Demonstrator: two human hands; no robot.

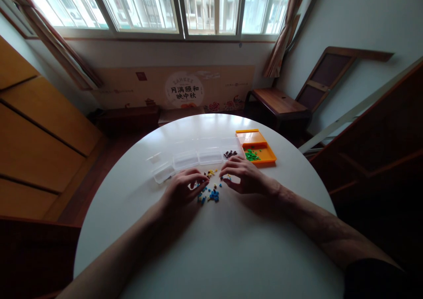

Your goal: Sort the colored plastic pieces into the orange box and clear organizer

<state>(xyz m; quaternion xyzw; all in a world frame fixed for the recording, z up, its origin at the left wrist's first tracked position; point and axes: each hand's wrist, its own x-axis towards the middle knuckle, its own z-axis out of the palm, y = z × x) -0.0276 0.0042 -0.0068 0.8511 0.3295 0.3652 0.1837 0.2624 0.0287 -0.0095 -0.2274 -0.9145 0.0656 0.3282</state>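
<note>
On the white table lies a loose pile of small toy bricks, with blue bricks (214, 196) at the front and yellow bricks (210, 173) at the back, and a few brown ones among them. My left hand (185, 185) is at the pile's left edge, thumb and forefinger pinched together; anything between the tips is too small to make out. From the right, my right hand (246, 175) reaches to the pile, its thumb and forefinger closed on a small dark piece (221, 179). Some bricks are partly hidden behind the fingers.
Behind the hands stands a row of clear plastic boxes (187, 160); dark brown bricks (230, 154) sit in the right one. An orange tray (271, 159) beside it holds green bricks (252, 154). A wooden chair (280, 101) stands beyond the round white table (211, 246).
</note>
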